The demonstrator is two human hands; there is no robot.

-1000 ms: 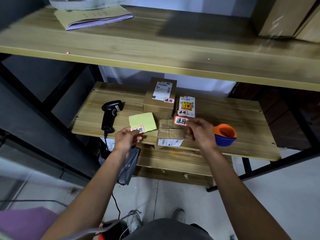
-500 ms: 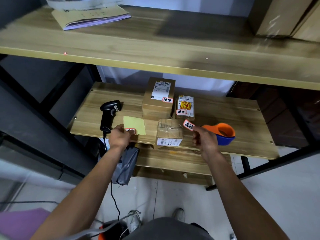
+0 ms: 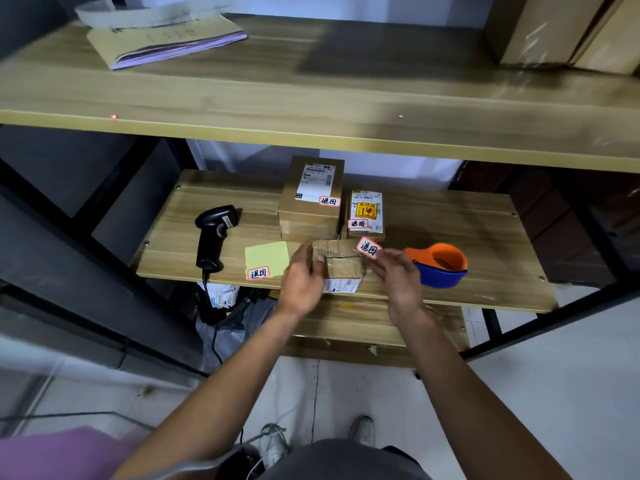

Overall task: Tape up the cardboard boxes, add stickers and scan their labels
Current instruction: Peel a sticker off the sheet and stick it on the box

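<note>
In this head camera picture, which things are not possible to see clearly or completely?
Head view only:
- Front box: left side hidden behind the left hand; whether its fingers grip it is unclear.
- Taller rear box and smaller rear box: label print too small to read.
- Cardboard boxes on the upper shelf: cut off by the top-right edge, blurred.
- Sticker pinched by the right hand: one corner covered by the fingers.

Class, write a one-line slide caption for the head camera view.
Right hand pinches a red-edged sticker by the small cardboard box the left hand touches, scanner and tape dispenser alongside.
</note>
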